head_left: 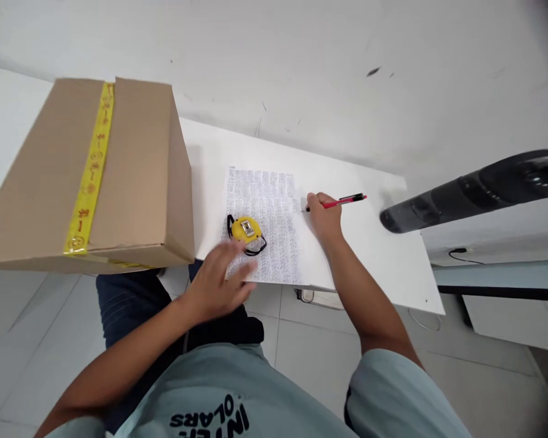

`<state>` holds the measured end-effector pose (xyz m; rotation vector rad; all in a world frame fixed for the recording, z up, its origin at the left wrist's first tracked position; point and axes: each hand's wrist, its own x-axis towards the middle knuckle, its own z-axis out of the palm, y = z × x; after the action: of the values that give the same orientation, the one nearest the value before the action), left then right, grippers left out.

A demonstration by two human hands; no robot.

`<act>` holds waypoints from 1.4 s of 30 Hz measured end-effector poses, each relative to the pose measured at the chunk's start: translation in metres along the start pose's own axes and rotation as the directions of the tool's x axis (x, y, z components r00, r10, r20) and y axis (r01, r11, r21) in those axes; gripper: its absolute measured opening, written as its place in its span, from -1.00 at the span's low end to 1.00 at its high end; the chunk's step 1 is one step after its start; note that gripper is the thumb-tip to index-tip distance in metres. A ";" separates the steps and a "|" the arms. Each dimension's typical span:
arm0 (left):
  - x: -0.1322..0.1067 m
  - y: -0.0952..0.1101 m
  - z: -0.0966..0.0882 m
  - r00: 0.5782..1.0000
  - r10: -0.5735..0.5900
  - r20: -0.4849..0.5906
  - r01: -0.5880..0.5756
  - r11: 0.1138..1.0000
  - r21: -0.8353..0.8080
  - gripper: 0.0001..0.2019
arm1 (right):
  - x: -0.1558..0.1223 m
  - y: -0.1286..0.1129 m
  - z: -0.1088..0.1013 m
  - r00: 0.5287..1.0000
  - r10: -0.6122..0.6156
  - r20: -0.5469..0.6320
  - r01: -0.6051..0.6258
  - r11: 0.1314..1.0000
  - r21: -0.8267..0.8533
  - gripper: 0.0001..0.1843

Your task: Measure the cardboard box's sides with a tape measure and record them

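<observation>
A pink and black pen [344, 201] is gripped in my right hand [323, 219], its tip near the right edge of a densely printed paper sheet [276, 201]. On the sheet lies a yellow tape measure [243, 230] with a black wrist strap. My left hand [221, 278] hovers at the near edge of the sheet, just below the tape measure, fingers apart and slightly blurred. Whether its fingertips touch the tape measure I cannot tell. Nothing shows in that hand.
A large cardboard box [137, 158] sealed with yellow tape stands at the left of the white table [256, 146]. To the right, a dark cylindrical object [456, 198] rises by the table's end. A white wall [301, 61] runs along the back.
</observation>
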<state>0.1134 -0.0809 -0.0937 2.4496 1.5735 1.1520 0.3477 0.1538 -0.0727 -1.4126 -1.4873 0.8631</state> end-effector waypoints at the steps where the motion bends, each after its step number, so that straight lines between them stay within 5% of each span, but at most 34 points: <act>1: -0.028 0.004 -0.006 0.998 0.058 0.039 -0.057 0.998 -0.027 -0.41 | 0.001 0.002 0.000 1.000 -0.024 -0.007 0.024 1.000 0.005 -0.59; 3: -0.086 0.004 -0.015 0.977 -0.045 0.208 0.068 0.992 -0.107 -0.64 | 0.005 0.006 -0.001 0.998 -0.066 -0.021 0.066 0.998 0.005 -0.60; 4: -0.113 0.001 -0.015 0.930 -0.146 0.336 0.203 0.969 -0.143 -0.76 | 0.007 0.008 -0.001 0.996 -0.081 -0.029 0.081 0.997 0.003 -0.59; 6: -0.152 -0.011 -0.005 0.759 -0.360 0.542 0.518 0.838 -0.170 -0.75 | 0.011 0.011 -0.001 0.994 -0.101 -0.041 0.101 0.995 0.011 -0.58; 8: -0.169 -0.020 0.016 0.590 -0.397 0.703 0.674 0.722 -0.158 -0.63 | 0.014 0.014 -0.001 0.994 -0.101 -0.051 0.103 0.994 0.034 -0.57; 11: -0.167 -0.022 0.042 0.484 -0.286 0.827 0.663 0.737 -0.133 -0.51 | 0.018 0.016 -0.001 0.994 -0.087 -0.066 0.091 0.994 0.060 -0.57; 18: -0.159 -0.019 0.044 0.509 -0.201 0.837 0.435 0.899 -0.048 -0.29 | 0.018 0.013 0.005 0.993 -0.061 -0.103 0.071 0.993 0.098 -0.54; 25: -0.150 -0.042 0.060 0.476 -0.128 0.870 0.339 0.940 -0.047 -0.17 | 0.022 0.011 0.011 0.978 -0.022 -0.209 0.052 0.989 0.140 -0.57; 33: -0.153 -0.025 0.082 0.443 0.111 0.890 0.232 0.944 -0.233 -0.18 | 0.014 0.006 0.017 0.939 0.046 -0.340 0.020 0.982 0.189 -0.55; 42: -0.146 -0.013 0.086 0.421 0.063 0.905 0.181 0.972 -0.152 -0.15 | 0.014 0.006 0.020 0.941 0.101 -0.322 0.007 0.949 0.316 -0.55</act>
<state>0.1203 -0.1592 -0.2444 2.1297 1.0302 -0.1431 0.3324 0.1698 -0.0839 -1.2845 -1.0124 0.8008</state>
